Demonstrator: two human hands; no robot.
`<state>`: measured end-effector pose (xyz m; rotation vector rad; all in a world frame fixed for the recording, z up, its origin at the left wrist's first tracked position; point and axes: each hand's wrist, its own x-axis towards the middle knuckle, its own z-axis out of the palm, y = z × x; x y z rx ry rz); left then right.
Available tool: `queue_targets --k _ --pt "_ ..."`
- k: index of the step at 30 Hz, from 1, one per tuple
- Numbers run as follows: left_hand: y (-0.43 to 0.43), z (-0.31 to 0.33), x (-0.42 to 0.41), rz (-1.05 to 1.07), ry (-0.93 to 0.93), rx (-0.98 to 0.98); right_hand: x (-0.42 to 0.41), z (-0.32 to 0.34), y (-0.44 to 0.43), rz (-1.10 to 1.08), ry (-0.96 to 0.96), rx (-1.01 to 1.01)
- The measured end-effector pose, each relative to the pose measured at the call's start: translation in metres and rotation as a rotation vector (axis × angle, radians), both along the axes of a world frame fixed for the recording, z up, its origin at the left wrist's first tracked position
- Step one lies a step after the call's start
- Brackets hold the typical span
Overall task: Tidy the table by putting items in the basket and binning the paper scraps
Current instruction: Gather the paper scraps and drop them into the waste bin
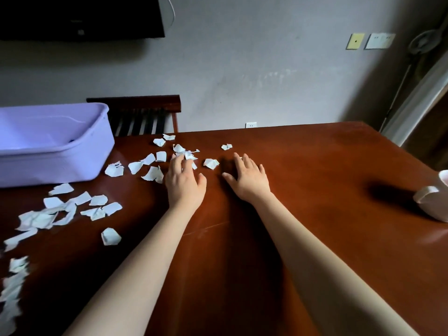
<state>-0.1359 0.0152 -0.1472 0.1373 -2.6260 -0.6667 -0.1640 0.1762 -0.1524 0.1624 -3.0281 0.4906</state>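
Note:
Several white paper scraps (97,204) lie scattered over the left half of the brown wooden table (315,214). A lilac plastic basket (53,163) stands at the far left. My left hand (184,183) lies palm down, its fingertips resting on a small cluster of scraps (188,154) near the table's far edge. My right hand (249,178) is flat on the bare wood with fingers spread. One scrap (211,163) lies between the two hands, and another scrap (226,146) sits just beyond the right hand.
A white mug (434,200) stands at the right edge of the table. A dark wooden chair (145,115) is behind the table beside the basket. The grey wall is close behind, and a dark screen hangs at the top left.

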Motion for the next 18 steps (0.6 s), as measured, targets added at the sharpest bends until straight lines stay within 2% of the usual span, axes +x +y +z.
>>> queue_targets --k 7,12,18 --pt "-0.048 0.013 -0.046 -0.153 -0.274 -0.306 -0.047 0.005 -0.035 0.022 -0.03 -0.057" --pt "-0.061 0.021 -0.073 -0.218 -0.439 -0.397 -0.075 0.005 -0.039 0.039 -0.07 0.024" --pt "-0.056 0.02 -0.097 -0.215 -0.509 -0.502 -0.077 -0.002 -0.036 0.067 0.123 -0.069"
